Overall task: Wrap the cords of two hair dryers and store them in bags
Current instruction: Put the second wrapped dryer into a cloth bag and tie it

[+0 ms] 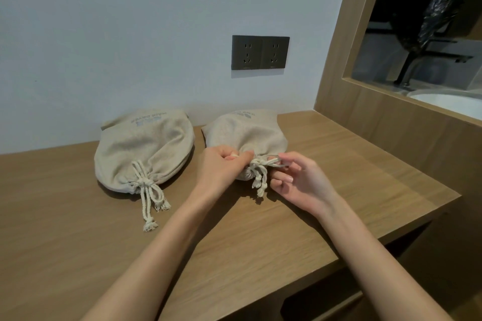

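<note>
Two beige cloth drawstring bags lie on the wooden table, both bulging and gathered closed. The left bag point(140, 148) has its cream cord tied in a knot, the ends trailing toward me. The right bag point(247, 133) sits beside it, its drawstring point(260, 172) bunched at the neck. My left hand point(221, 167) pinches one strand of that drawstring at the left of the neck. My right hand point(294, 177) pinches the other strand on the right. The hair dryers are hidden inside the bags.
A dark double wall socket point(260, 52) is on the white wall behind the bags. A wooden side panel with a glass window point(422, 34) rises at the right. The table's right edge point(443, 206) drops off close to my right hand.
</note>
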Motion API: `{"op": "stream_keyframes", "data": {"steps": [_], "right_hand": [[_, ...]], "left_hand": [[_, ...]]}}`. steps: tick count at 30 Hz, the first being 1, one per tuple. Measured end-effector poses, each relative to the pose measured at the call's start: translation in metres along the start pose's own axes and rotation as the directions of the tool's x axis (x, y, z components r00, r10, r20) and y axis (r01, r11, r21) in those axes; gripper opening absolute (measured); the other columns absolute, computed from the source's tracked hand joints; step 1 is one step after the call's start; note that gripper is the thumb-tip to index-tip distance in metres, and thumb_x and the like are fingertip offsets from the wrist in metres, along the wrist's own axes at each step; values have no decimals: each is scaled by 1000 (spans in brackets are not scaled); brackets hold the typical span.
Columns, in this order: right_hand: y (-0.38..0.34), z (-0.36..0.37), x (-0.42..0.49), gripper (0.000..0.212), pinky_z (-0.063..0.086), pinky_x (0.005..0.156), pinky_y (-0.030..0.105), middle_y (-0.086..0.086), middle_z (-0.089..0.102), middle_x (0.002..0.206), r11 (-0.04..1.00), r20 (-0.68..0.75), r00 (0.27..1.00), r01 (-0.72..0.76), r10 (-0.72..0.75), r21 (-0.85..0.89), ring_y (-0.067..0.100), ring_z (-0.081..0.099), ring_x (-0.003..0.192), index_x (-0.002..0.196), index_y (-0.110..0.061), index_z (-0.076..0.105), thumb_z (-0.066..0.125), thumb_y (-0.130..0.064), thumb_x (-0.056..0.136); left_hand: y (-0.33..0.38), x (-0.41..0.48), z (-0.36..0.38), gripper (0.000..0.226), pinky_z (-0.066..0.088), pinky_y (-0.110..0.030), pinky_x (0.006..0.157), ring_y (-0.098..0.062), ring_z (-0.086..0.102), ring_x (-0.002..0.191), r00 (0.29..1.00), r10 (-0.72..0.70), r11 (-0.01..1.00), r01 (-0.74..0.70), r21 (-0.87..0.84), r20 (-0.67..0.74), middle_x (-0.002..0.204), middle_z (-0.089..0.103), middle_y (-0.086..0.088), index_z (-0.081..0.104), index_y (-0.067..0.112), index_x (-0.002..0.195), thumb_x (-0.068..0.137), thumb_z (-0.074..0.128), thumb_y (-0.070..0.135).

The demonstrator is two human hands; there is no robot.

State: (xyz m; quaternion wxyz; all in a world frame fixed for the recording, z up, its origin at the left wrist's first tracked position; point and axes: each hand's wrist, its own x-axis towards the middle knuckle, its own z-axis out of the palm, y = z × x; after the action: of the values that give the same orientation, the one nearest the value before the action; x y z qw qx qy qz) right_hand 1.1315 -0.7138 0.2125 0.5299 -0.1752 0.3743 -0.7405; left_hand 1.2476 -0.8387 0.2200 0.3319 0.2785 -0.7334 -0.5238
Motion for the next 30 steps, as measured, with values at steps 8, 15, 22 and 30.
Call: {"op": "stream_keyframes", "data": {"steps": [8,15,22,30], "right_hand": [[1,2,0,21,21,37,15,-5,37,57,995,-148,989,-14,-1,-95,4,21,40,65,-14,40,58,-7,72],[5,-5,1,25,33,43,17,-2,41,61,938,-168,975,83,-146,-337,7,31,46,67,-15,47,59,-9,87],[4,-7,2,14,45,67,24,-9,59,75,583,-190,747,307,-637,-752,6,53,69,82,-17,55,67,-23,87],[-24,-16,66,37,32,109,46,-4,44,139,413,-160,799,118,-579,-903,20,35,133,115,-36,47,58,-55,85]], "left_hand": [[-3,-6,-15,52,44,-41,91,-20,58,56,952,298,836,-227,499,-66,51,61,-9,42,17,40,81,66,37],[-14,-5,-15,38,51,-29,71,-18,61,67,985,153,959,-167,230,77,71,69,-7,67,7,65,84,65,40],[-17,5,-19,16,47,-28,91,-6,53,103,984,162,980,-151,130,-78,113,57,4,59,30,103,87,62,35],[-25,39,-2,64,20,-45,114,-23,17,144,994,-75,993,81,84,-74,158,15,-3,22,30,149,93,45,49]]}}
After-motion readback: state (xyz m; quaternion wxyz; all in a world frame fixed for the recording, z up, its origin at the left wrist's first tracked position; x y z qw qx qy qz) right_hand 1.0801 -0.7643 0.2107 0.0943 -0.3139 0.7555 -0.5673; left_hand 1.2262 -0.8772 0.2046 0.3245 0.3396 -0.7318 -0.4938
